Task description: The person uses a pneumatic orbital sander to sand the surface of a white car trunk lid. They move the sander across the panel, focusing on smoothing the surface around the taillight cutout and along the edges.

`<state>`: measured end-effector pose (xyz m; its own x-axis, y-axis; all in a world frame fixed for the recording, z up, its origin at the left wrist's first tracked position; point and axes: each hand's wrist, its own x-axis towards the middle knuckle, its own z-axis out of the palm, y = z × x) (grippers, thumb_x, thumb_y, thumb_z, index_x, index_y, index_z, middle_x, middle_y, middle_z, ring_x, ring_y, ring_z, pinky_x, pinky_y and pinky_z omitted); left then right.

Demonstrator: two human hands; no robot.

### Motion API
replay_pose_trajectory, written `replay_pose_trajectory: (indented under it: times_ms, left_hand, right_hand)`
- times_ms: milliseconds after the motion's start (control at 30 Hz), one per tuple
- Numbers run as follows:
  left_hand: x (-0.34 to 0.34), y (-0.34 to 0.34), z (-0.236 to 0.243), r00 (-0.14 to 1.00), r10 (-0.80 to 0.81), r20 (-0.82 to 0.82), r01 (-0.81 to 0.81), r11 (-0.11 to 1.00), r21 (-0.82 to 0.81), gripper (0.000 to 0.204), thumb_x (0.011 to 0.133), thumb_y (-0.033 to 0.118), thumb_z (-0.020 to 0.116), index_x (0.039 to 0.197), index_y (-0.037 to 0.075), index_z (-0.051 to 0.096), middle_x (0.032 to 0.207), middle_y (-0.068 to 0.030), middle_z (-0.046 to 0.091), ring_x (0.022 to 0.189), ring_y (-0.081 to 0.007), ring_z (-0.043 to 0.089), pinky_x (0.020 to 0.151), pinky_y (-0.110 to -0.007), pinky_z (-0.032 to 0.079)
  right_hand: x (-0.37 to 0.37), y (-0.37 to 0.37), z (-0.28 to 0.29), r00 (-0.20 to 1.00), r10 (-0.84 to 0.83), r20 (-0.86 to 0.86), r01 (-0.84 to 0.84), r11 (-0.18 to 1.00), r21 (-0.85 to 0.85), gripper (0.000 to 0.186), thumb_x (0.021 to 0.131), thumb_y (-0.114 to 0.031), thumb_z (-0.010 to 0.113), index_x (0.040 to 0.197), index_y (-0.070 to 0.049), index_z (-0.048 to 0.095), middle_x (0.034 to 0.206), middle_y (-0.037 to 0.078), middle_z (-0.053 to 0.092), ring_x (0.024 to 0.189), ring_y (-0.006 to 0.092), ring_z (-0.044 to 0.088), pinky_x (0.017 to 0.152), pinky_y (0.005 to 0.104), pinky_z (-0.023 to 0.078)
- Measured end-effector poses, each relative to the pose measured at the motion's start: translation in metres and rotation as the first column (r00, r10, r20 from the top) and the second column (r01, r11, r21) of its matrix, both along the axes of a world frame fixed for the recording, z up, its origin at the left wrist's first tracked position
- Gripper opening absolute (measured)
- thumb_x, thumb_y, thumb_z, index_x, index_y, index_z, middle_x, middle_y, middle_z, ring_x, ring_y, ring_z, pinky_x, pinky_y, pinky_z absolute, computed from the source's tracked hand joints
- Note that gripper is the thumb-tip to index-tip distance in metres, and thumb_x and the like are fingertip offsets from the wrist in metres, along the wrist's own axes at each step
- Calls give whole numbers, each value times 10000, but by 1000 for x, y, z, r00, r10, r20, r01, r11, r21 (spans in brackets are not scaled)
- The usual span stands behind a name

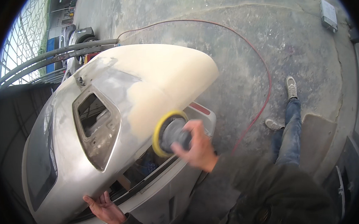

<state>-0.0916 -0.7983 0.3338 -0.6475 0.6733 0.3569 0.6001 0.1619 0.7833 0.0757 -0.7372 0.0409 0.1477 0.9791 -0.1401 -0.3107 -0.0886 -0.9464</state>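
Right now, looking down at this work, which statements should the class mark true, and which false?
1. The right hand holds a round grey, yellow-rimmed sanding tool. True.
2. The left hand holds the sanding tool too. False: it is at the edge of the large silver metal panel.
3. A matte cream coating covers part of the panel. True.
4. The thin red hose lies straight. False: it curves across the grey concrete floor.
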Motion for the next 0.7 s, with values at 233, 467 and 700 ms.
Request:
replay_pose_trajectory:
  times_ms: [233,467,700]
  left_hand:
    - [11,3,-9,999,27,-21,-26,999,36,573,1050,545,543,1313,40,609,1261,-88,696,1108,-174,685,904,-304,507]
    - [3,-1,-1,998,5,61,-4,1000,-17,570,1038,520,586,1357,47,573,1316,-80,666,1198,-183,637,984,-336,479]
    - [8,-2,-3,999,15,51,-14,1000,-18,576,1034,527,593,1326,32,575,1331,-109,650,1202,-188,633,967,-349,492]
  right_hand:
    - [-30,-30,58,996,-53,68,27,941,338,589,747,-250,876,1195,-97,525,1175,140,554,999,303,655,663,367,579]
    - [1,6,-78,993,-69,100,90,970,-226,559,767,-200,864,1177,-48,515,1122,117,531,878,242,594,769,377,511]
    - [40,0,-10,993,60,103,-54,997,-64,561,746,-210,854,1200,-101,543,1161,103,556,702,218,586,614,351,506]
